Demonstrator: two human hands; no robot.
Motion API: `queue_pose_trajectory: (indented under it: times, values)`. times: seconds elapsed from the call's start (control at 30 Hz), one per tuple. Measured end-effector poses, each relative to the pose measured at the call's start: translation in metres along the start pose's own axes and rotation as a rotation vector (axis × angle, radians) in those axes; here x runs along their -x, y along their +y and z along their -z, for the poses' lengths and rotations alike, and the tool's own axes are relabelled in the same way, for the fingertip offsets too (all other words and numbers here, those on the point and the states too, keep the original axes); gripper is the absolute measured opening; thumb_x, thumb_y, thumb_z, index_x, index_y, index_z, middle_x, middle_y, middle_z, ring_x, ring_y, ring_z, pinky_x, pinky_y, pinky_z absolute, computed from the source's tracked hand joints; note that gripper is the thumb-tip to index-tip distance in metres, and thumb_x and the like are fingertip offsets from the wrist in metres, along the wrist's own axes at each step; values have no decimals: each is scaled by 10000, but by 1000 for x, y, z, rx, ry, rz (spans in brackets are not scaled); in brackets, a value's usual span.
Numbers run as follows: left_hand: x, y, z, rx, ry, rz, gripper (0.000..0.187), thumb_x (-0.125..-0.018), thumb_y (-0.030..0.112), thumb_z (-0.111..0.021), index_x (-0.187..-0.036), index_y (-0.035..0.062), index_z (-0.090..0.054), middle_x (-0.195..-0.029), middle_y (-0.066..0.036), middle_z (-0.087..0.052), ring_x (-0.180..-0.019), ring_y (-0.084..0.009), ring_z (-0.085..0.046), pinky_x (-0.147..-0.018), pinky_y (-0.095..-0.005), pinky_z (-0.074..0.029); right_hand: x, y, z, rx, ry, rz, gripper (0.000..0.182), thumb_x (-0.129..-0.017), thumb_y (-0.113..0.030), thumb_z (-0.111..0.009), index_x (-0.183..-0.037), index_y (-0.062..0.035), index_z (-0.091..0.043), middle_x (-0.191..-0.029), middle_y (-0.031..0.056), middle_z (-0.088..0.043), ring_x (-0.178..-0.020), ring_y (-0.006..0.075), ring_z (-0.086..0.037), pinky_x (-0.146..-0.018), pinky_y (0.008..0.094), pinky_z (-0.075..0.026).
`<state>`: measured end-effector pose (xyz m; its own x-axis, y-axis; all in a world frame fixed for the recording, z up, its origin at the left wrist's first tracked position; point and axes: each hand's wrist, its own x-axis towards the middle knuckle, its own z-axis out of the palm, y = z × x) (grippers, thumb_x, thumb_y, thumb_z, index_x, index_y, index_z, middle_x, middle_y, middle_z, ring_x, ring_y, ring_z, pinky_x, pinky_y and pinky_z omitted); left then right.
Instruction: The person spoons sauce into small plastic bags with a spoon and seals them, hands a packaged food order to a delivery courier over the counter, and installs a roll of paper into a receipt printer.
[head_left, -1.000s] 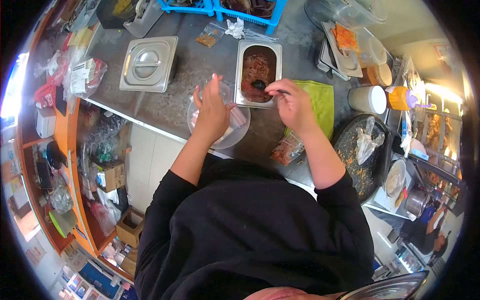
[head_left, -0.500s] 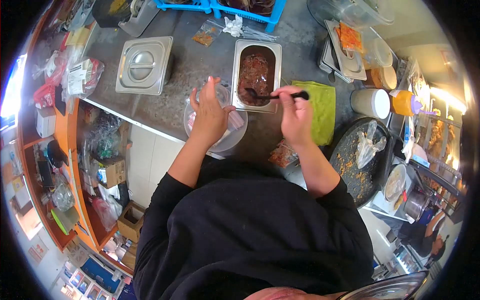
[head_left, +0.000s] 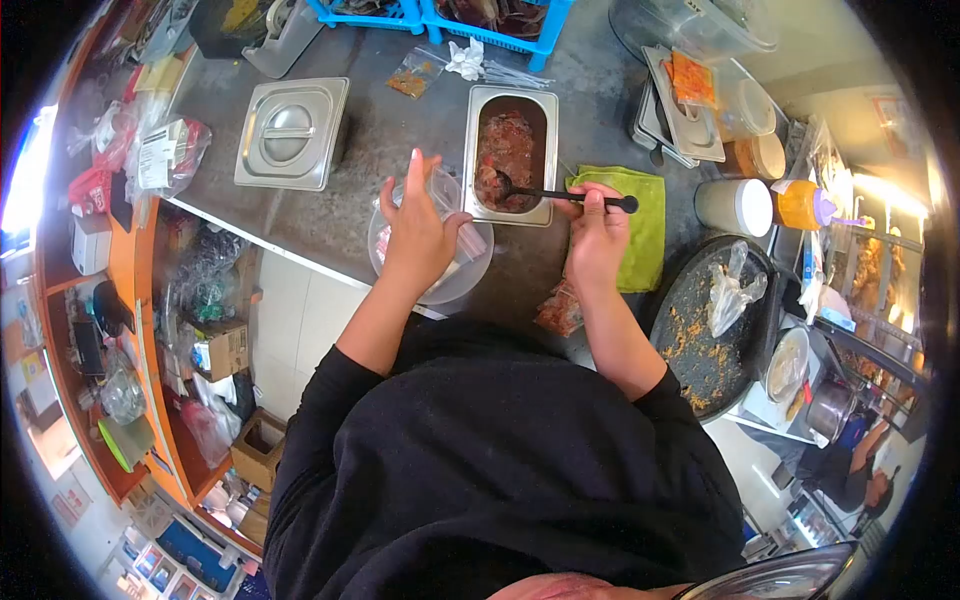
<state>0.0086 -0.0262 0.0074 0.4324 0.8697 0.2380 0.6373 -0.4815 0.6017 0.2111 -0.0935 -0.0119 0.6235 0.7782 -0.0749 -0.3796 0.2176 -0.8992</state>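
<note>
My right hand [head_left: 598,235] grips the handle of a black spoon [head_left: 545,193]. The spoon's bowl end dips into a chunky dark-red paste [head_left: 508,145] inside a rectangular steel pan [head_left: 474,150]. To the left of the pan, my left hand [head_left: 418,235] has its index finger and thumb spread apart, with what looks like a clear plastic bag [head_left: 443,190] stretched between them. Beneath that hand sits a round clear plastic bowl [head_left: 482,268] with small plastic bags in it, partly covered by the hand.
A lidded steel pan [head_left: 290,135] stands left. A green cloth [head_left: 645,235] lies right of the paste pan, near a dark crumb-strewn tray [head_left: 700,350] and jars [head_left: 733,207]. Blue baskets [head_left: 540,45] line the back. Filled bags [head_left: 560,310] lie at the front edge.
My right hand has shifted slightly right and down with the spoon, whose tip stays in the paste. My left hand has hardly moved.
</note>
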Motion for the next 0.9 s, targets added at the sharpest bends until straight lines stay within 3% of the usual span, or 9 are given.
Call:
queue_pose_trajectory:
  times: [0.1,0.3,0.4,0.5,0.53,0.67,0.77,0.8,0.9]
  values:
    - [-1,2,3,29,15,17,1014,-726,121,-759,-1445,-24,-59,-1358,-150,-446,-1273,-285,-436,-1078,-553,-116,-5,-4,11,-109,140,-229,163,-975,-176,-515,-1074,-48,-531,-1005,94,-605,-838,221,-634,-791,341,-531]
    - [-7,5,11,87,62,45,1070,-699,137,-790,-1462,35,-48,-1309,-118,-507,-1243,-280,-473,-1062,-548,-138,-18,-14,17,-169,204,-363,178,-980,-197,-507,-1081,-52,-533,-978,97,-615,-812,221,-641,-759,350,-530]
    - [-8,5,14,38,11,56,1092,-692,124,-801,-1467,58,-34,-1305,-95,-518,-1247,-263,-471,-1059,-524,-148,-21,-5,12,39,55,-68,156,-974,-165,-518,-1035,-33,-574,-960,84,-626,-814,190,-627,-760,318,-511]
    - [-3,2,8,14,-18,56,1076,-699,122,-795,-1468,63,-44,-1305,-87,-521,-1247,-253,-475,-1057,-537,-145,-11,-6,1,613,-193,187,144,-965,-116,-520,-963,-5,-612,-923,78,-640,-804,156,-609,-743,278,-489]
    - [-3,3,7,9,-13,49,1072,-701,123,-793,-1468,64,-45,-1305,-88,-522,-1246,-252,-475,-1055,-543,-144,-7,-9,-4,673,-291,305,145,-953,-81,-525,-906,9,-628,-876,76,-648,-790,147,-609,-729,261,-476]
    - [-3,4,9,-16,2,27,1060,-707,123,-788,-1468,66,-52,-1313,-91,-517,-1246,-258,-474,-1049,-561,-145,-6,-26,-17,553,-296,333,132,-944,-61,-528,-898,8,-631,-877,86,-659,-798,154,-626,-731,262,-488]
    - [-4,6,10,-18,-4,34,1053,-711,124,-784,-1467,67,-54,-1315,-82,-518,-1245,-262,-474,-1049,-564,-146,-7,-23,-17,744,-390,419,138,-949,-57,-519,-899,17,-624,-882,91,-661,-794,149,-631,-729,258,-497]
    - [-6,7,11,-23,-4,36,1053,-710,125,-785,-1467,66,-55,-1315,-76,-519,-1244,-262,-474,-1049,-564,-145,-3,-19,-19,561,-374,279,138,-954,-54,-509,-905,20,-615,-885,96,-658,-801,148,-632,-737,259,-506]
    - [-5,8,11,-40,3,55,1055,-707,131,-787,-1466,64,-56,-1317,-61,-520,-1242,-262,-475,-1047,-562,-145,-3,-23,-18,371,-212,188,135,-957,-50,-504,-907,24,-605,-896,98,-647,-813,150,-630,-748,263,-512]
